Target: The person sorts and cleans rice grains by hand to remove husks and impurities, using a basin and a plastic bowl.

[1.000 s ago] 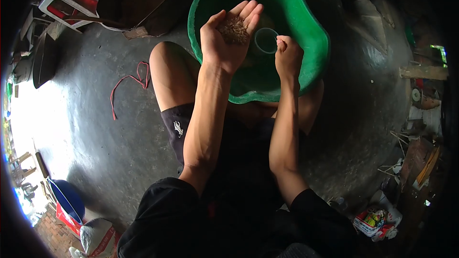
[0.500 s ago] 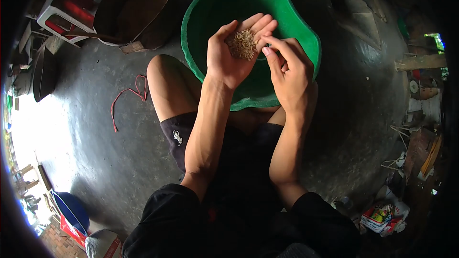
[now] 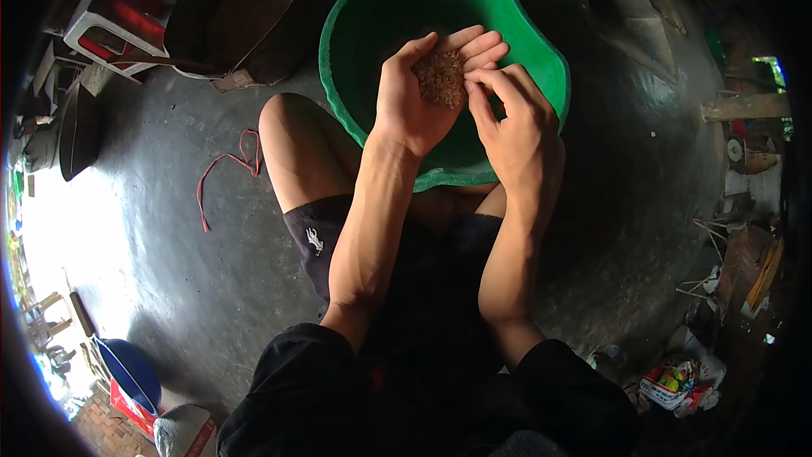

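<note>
Left hand (image 3: 414, 106): cupped palm-up, half open, cradling 1 brown clump (image 3: 440, 78) above the green basin (image 3: 355, 8). Right hand (image 3: 518, 131): fingertips closed on the clump's edge. Judged light, loose and crumbly; support from beneath, pinch gently.

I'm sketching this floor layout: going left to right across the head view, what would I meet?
Blue tub → red cord → left hand, cupping a brown clump → right hand, fingertips at the clump → wooden plank.
</note>
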Action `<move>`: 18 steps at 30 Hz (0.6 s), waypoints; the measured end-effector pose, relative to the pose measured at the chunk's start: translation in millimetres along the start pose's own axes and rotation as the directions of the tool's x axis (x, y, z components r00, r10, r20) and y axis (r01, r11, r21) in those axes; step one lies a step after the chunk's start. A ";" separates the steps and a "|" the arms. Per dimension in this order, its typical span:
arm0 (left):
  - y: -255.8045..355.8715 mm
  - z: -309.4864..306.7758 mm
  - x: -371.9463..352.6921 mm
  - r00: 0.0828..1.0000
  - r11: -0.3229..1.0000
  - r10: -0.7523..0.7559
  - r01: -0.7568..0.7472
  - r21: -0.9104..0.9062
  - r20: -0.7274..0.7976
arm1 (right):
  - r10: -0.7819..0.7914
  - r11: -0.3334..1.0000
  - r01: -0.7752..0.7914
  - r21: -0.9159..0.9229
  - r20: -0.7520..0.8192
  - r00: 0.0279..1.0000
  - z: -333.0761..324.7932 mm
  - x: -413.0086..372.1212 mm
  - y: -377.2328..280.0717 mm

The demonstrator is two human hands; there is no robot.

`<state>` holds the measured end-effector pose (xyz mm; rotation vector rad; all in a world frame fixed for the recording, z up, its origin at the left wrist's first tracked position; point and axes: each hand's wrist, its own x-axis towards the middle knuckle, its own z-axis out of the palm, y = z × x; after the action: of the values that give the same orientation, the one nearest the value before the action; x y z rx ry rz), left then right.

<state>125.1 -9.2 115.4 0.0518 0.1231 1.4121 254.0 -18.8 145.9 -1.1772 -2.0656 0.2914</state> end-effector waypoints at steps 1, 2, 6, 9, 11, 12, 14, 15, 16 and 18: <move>-0.8 0.5 0.0 1.000 1.000 -0.004 0.004 0.019 -0.007 | 0.002 1.000 -0.002 -0.025 0.011 1.000 -0.2 -0.4 0.1; -0.8 1.0 0.3 1.000 0.999 -0.007 0.007 0.039 -0.013 | 0.003 0.999 -0.002 -0.049 0.020 1.000 0.7 0.1 0.1; -1.0 -7.8 2.3 0.999 0.999 -0.024 0.025 -0.037 0.038 | -0.027 0.997 0.026 -0.075 -0.005 1.000 12.5 -1.8 6.6; 2.6 -11.2 2.7 0.999 0.996 -0.006 0.010 -0.093 0.038 | -0.040 0.999 0.040 -0.025 -0.003 0.999 16.0 -1.6 11.4; 5.7 -11.9 3.4 1.000 0.996 0.013 -0.013 -0.092 -0.003 | 0.046 0.995 -0.046 0.088 -0.005 0.999 17.8 -2.6 15.3; 6.1 -12.6 4.1 1.000 0.996 0.014 -0.015 -0.093 -0.004 | 0.046 0.995 -0.045 0.087 -0.003 0.999 16.7 -2.9 18.3; 11.1 -16.6 4.5 0.997 0.996 0.067 -0.069 -0.055 -0.039 | 0.094 0.983 -0.091 0.159 -0.009 0.996 17.1 -2.4 23.9; 13.3 -19.8 4.5 0.996 0.994 0.080 -0.082 -0.068 -0.025 | 0.126 0.976 -0.125 0.179 0.002 0.992 19.3 -2.6 30.1; 16.7 -22.5 4.3 0.996 0.994 0.082 -0.084 -0.068 -0.025 | 0.124 0.976 -0.123 0.180 0.002 0.992 23.3 -2.7 36.0; 24.0 -28.3 4.1 0.993 0.989 0.115 -0.117 -0.092 -0.031 | 0.187 0.966 -0.179 0.185 -0.028 0.982 34.1 -3.4 49.4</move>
<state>98.9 -2.5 89.7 -0.0370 0.0762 1.5335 263.8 11.1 94.6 -1.2508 -1.8502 0.5257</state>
